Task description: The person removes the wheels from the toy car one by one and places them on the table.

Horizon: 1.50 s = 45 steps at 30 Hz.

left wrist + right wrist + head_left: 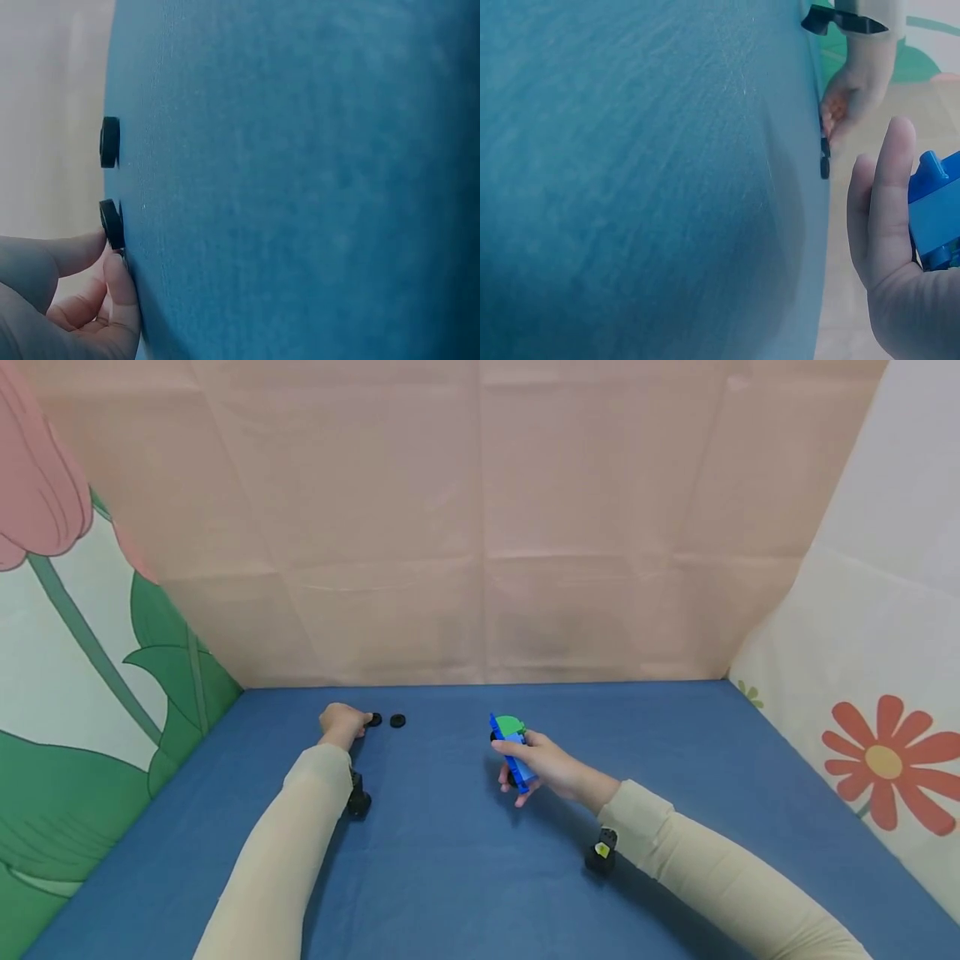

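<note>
Two small black toy wheels lie at the far left of the blue table. My left hand (343, 725) pinches the nearer-left wheel (112, 223) between thumb and fingertips, and this wheel leans slightly in the left wrist view. Just to its right is the other wheel (397, 721), flat on the cloth and untouched. Above the middle of the table, my right hand (558, 770) grips a blue toy car (522, 767) with a green part on top. Black wheels show on the car's side, partly covered by the fingers. In the right wrist view only a blue corner of the car (939, 214) appears.
Blue cloth (450, 877) covers the table. A beige curtain (480, 527) rises along the back edge. Printed panels stand on both sides, with a tulip and leaves (82, 652) at left and a red flower (885, 762) at right.
</note>
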Available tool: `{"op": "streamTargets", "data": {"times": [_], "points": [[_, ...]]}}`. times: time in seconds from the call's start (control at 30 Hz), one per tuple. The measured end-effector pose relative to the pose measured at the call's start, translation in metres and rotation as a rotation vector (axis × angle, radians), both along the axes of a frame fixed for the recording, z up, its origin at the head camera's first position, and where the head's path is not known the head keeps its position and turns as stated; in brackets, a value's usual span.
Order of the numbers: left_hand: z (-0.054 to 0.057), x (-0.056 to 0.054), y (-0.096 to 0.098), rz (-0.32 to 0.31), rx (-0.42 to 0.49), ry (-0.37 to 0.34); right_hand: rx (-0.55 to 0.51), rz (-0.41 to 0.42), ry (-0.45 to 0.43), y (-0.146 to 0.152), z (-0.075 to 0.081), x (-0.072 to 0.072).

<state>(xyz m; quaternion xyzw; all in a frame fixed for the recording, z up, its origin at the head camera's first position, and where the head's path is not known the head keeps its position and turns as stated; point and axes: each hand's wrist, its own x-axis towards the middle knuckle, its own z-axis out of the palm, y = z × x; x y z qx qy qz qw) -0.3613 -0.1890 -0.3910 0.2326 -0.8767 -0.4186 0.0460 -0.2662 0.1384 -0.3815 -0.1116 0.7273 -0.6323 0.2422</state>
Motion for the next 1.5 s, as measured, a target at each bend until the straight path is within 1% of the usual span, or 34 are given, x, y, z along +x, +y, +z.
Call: {"op": "streamTargets", "data": {"times": [0.07,0.13,0.2,0.33,0.4,0.47,0.57,0.7,0.83,0.93,1.0,1.07,1.2,1.3,1.37,1.5], "points": [[-0.001,0.001,-0.002,0.004,0.0,-0.015,0.0,0.009,-0.006,-0.001,-0.002,0.001],[-0.002,0.001,-0.004,-0.006,0.006,-0.039,0.004,0.013,-0.016,0.0,-0.003,0.001],[-0.003,-0.001,-0.007,-0.039,0.025,-0.065,0.013,0.005,-0.021,0.0,-0.003,0.001],[-0.004,-0.009,-0.014,-0.123,0.109,-0.105,0.039,-0.029,0.001,0.002,0.0,0.001],[-0.004,-0.013,-0.017,-0.153,0.149,-0.123,0.052,-0.042,0.015,0.003,0.002,0.0],[-0.003,-0.015,-0.02,-0.176,0.161,-0.144,0.063,-0.04,0.024,0.004,0.003,0.0],[0.001,-0.013,-0.022,-0.212,0.163,-0.172,0.077,-0.027,0.024,0.005,0.006,0.0],[0.012,-0.004,-0.019,-0.285,0.15,-0.175,0.084,-0.01,0.037,0.008,0.008,-0.001],[0.026,0.007,-0.006,-0.371,0.142,-0.162,0.078,0.0,0.051,0.009,0.009,-0.003],[0.034,0.013,0.011,-0.442,0.153,-0.151,0.066,-0.003,0.052,0.01,0.009,-0.005],[0.038,0.016,0.025,-0.502,0.164,-0.141,0.057,-0.01,0.052,0.012,0.008,-0.006],[0.041,0.02,0.039,-0.579,0.159,-0.132,0.05,-0.017,0.049,0.013,0.007,-0.005],[0.047,0.03,0.064,-0.717,0.187,-0.116,0.059,-0.027,0.052,0.015,0.005,-0.003],[0.052,0.037,0.082,-0.781,0.21,-0.115,0.073,-0.034,0.064,0.015,0.007,-0.003],[0.056,0.041,0.09,-0.828,0.209,-0.118,0.082,-0.035,0.077,0.013,0.01,-0.003],[0.06,0.047,0.099,-0.908,0.231,-0.118,0.085,-0.024,0.094,0.01,0.014,-0.002]]}}
